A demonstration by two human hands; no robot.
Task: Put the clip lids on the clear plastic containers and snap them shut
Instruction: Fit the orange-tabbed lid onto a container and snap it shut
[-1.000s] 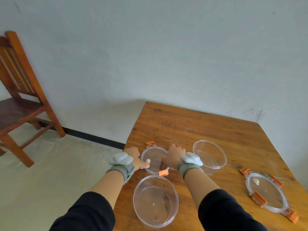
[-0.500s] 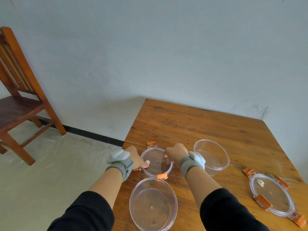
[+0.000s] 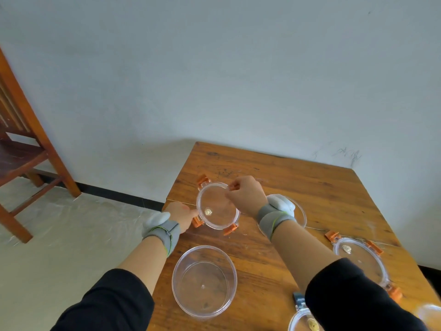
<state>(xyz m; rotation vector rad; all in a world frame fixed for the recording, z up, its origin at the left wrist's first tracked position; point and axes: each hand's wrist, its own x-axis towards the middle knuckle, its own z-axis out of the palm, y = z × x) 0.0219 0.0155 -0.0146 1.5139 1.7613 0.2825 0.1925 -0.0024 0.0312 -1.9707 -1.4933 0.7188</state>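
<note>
The lid (image 3: 217, 206), beyond the open tub (image 3: 204, 281), was held by its clips, left hand (image 3: 181, 215) pinching the near-left one and right hand (image 3: 247, 194) the far-right one; it seemingly still needed seating on a tub.

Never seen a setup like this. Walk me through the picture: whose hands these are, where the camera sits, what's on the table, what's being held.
There is no machine: a person wears a camera on the head, looking down at both bare hands, with grey bands on the wrists. On the wooden table stands a clear container with an orange-clip lid on it. The left hand touches its near-left clip; the right hand pinches a far clip. Nothing is lifted. An open container stands nearer, another is half hidden behind the right wrist. A spare lid lies to the right. A wooden chair stands at left.
</note>
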